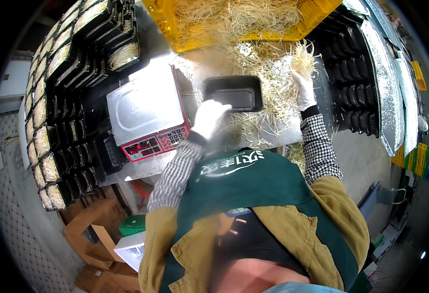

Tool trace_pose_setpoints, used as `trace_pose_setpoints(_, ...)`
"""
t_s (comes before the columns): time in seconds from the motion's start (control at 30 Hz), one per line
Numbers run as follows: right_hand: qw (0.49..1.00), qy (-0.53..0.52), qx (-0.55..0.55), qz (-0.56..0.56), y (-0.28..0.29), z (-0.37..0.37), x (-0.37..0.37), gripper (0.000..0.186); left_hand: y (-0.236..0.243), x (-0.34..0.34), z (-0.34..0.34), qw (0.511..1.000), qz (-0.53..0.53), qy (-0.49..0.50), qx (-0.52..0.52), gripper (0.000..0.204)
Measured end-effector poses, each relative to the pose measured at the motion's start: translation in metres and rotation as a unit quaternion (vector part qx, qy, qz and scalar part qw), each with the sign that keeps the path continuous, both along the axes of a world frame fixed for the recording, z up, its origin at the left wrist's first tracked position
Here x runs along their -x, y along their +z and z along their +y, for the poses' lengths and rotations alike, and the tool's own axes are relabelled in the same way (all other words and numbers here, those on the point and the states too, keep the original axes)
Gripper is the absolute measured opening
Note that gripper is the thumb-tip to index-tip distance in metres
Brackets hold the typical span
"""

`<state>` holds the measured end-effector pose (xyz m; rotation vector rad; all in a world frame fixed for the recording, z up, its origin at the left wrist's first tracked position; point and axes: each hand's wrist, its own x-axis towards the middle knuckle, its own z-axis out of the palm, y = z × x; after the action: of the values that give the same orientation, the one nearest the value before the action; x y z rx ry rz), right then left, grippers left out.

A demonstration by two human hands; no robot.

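My gloved left hand [209,118] is at the lower-left rim of an empty-looking black plastic tray [236,93]; glare hides whether its fingers grip the rim. My gloved right hand [303,88] is closed on a bunch of pale sprouts [302,61], right of the tray. Loose sprouts [278,110] lie scattered around the tray on the metal table [156,166]. A scale [146,105] with a silver plate and red keypad front sits left of the tray.
A yellow crate [299,27] of sprouts is at the back. Stacks of filled black trays [51,166] line the left, nested black trays [351,88] the right, beside silvery foil sheets [390,107]. Cardboard boxes [87,224] stand low at the left.
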<state>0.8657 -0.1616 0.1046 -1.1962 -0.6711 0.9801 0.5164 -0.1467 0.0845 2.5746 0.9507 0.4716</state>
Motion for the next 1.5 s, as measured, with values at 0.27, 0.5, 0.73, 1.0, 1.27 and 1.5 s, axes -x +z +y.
trace_pose_setpoints(0.27, 0.997, 0.055, -0.043, -0.041, 0.005, 0.026, 0.069, 0.068, -0.027, -0.025, 0.009, 0.985, -0.129, 0.083, 0.077, 0.074)
trace_pose_setpoints(0.5, 0.801, 0.26, -0.066, -0.536, -0.022, 0.01, 0.093, 0.081, -0.108, -0.005, 0.009, 0.785, -0.302, 0.234, 0.488, 0.073)
trace_pose_setpoints(0.73, 0.755, 0.281, -0.035, -0.591, -0.007, -0.024, 0.064, 0.07, -0.08, -0.012, -0.005, 0.713, -0.34, 0.259, 0.555, 0.075)
trace_pose_setpoints(1.0, 0.729, 0.283, -0.115, -0.613, -0.031, -0.035, 0.102, 0.051, -0.038, -0.029, -0.012, 0.667, -0.35, 0.304, 0.584, 0.056)
trace_pose_setpoints(1.27, 0.738, 0.268, -0.14, -0.603, -0.005, -0.012, 0.104, 0.022, -0.031, -0.024, -0.023, 0.745, -0.362, 0.171, 0.533, 0.061)
trace_pose_setpoints(1.5, 0.801, 0.147, -0.015, -0.58, -0.019, 0.036, 0.085, 0.027, 0.065, 0.101, -0.021, 0.707, -0.441, 0.335, 0.439, 0.058)
